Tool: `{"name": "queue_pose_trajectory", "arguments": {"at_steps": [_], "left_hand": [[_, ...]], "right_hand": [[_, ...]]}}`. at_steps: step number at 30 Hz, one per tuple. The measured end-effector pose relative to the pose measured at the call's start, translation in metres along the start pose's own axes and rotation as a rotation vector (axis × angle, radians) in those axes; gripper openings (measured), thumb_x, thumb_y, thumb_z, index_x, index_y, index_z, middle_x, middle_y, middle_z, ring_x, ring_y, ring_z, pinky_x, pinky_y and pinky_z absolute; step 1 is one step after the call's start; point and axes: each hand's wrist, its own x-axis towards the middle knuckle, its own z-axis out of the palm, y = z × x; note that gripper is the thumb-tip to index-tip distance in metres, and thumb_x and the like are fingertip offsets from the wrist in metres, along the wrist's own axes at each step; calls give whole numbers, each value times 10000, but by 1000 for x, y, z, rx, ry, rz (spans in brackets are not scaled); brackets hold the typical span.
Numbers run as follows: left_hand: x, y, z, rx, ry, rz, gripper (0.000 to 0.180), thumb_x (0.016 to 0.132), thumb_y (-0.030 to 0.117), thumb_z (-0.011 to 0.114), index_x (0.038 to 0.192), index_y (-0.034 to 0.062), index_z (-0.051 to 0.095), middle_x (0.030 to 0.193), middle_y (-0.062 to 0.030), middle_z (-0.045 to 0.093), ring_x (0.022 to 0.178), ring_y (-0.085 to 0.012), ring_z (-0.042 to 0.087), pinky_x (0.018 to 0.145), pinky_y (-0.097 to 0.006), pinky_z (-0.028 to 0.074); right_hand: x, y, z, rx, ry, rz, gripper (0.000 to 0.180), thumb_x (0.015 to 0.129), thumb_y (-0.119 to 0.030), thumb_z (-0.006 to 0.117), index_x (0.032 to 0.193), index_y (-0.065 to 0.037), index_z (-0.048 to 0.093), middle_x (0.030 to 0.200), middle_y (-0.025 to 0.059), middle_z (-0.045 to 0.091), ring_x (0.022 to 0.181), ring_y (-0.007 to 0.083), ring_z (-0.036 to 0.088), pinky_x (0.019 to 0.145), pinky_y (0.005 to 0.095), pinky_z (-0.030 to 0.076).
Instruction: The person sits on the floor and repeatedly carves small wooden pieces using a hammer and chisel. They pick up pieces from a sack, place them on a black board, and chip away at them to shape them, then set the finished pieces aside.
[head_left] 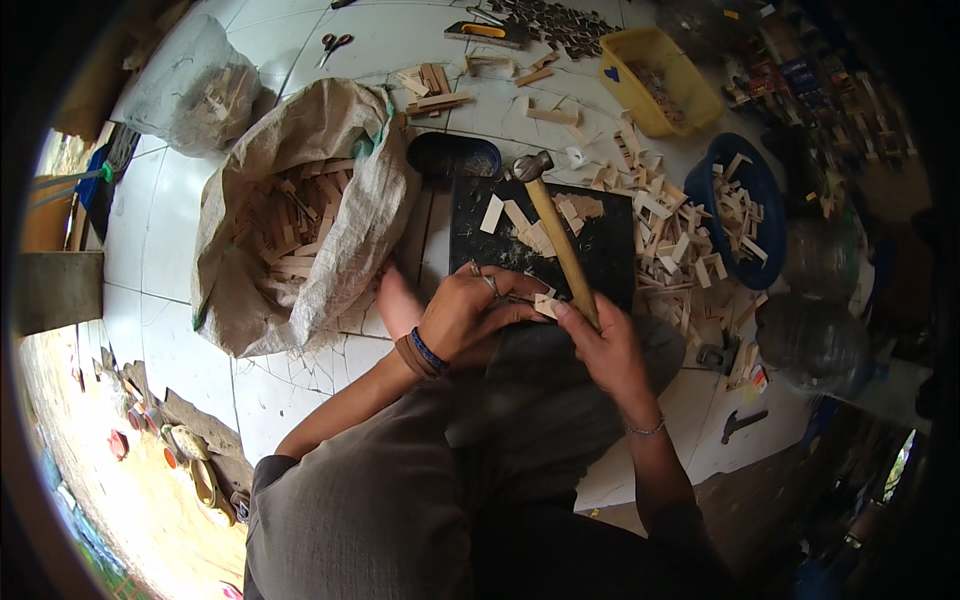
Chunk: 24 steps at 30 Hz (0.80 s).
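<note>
My right hand (612,352) is closed round the lower end of the wooden handle of a hammer (562,232), whose metal head points away from me over a black board (475,252). Between the fingers of my left hand (465,312) is a small pale wood piece (545,304), held just above the near edge of the board. My right thumb reaches to this piece too. Loose wood pieces (493,213) and a patch of sawdust-coloured wood (588,207) lie on the board beside the hammer. How the held piece is joined, if at all, is too small to tell.
A woven sack (375,215) of wood strips stands left, with a plastic bag (190,105) behind. A dark blue oval tray (455,155) borders the board. Right are a wood heap (665,235), a blue basin (770,240) and a yellow tub (625,95). Another hammer (742,424) lies lower right.
</note>
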Motion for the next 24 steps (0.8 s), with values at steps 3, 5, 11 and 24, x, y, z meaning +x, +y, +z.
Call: {"name": "queue_pose_trajectory", "arguments": {"at_steps": [3,5,11,24], "left_hand": [[3,-2,2,-106,23,39,291,817,91,821,1086,45,721,1055,-89,768,942,-248,734,832,-356,553],[7,-6,0,-152,2,79,298,811,75,826,1089,41,726,1060,-92,766,939,-240,732,824,-353,558],[14,-18,-9,-272,-92,44,260,838,79,805,1092,55,752,1002,-61,772,901,-237,726,837,-353,555],[14,-13,-8,-237,-129,-9,168,868,71,794,1031,45,765,1007,-71,783,934,-230,749,821,-343,582]], "right_hand": [[4,-2,-6,59,-52,41,301,1005,-306,696,983,-9,658,661,-8,533,590,66,493,535,276,422],[9,-2,-9,140,-103,158,301,996,-320,709,987,-23,659,658,-38,525,566,36,473,498,251,394],[22,2,-8,289,-125,160,290,976,-337,734,989,-59,653,686,-88,521,557,6,460,460,215,356],[31,4,13,382,-13,121,381,953,-426,742,1017,-53,693,758,-40,644,577,21,521,480,208,416]]}}
